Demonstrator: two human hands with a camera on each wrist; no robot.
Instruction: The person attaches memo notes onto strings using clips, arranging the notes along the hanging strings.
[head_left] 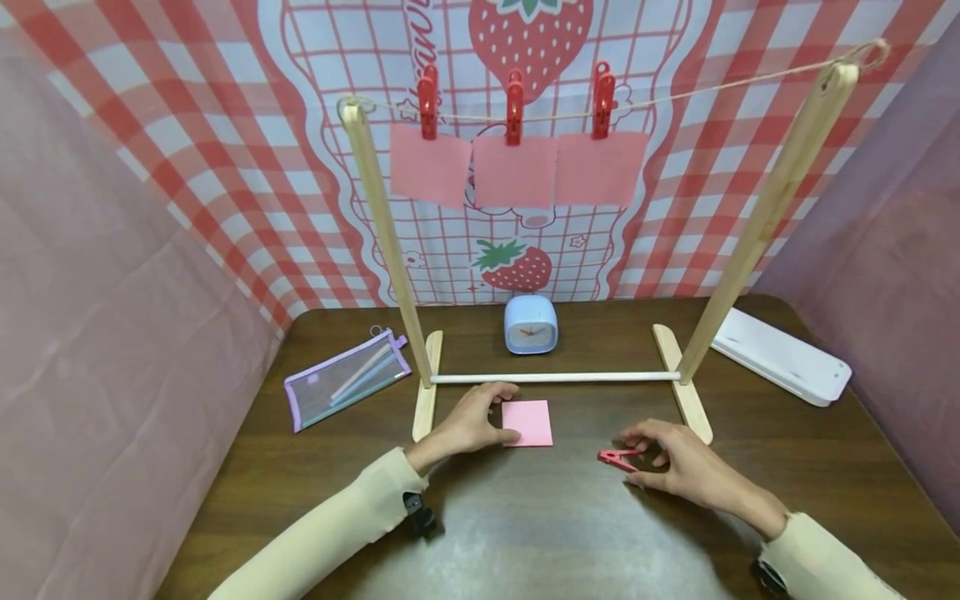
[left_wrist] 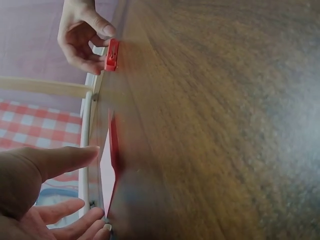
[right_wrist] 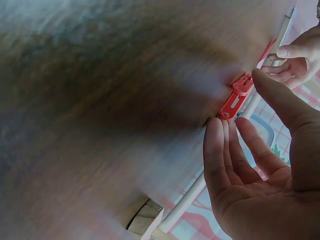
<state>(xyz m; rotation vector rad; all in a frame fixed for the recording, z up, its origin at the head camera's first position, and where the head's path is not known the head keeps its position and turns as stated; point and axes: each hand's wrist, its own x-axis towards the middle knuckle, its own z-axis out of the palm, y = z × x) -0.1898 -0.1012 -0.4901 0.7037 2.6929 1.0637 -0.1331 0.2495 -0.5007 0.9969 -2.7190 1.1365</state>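
A square pad of pink sticky notes lies on the table. My left hand is around its left side, thumb tip over the near left corner and fingers near the far edge. In the left wrist view the thumb and fingers stand apart, the pad beside them. My right hand pinches a red plastic clothespin by its handle end, close over the table, jaws pointing left. Three pink paper squares hang from a string, each under a red clothespin.
The string runs between two wooden posts joined low down by a white rod. Behind the rod stands a small blue clock. A purple mesh pouch lies left, a white case right.
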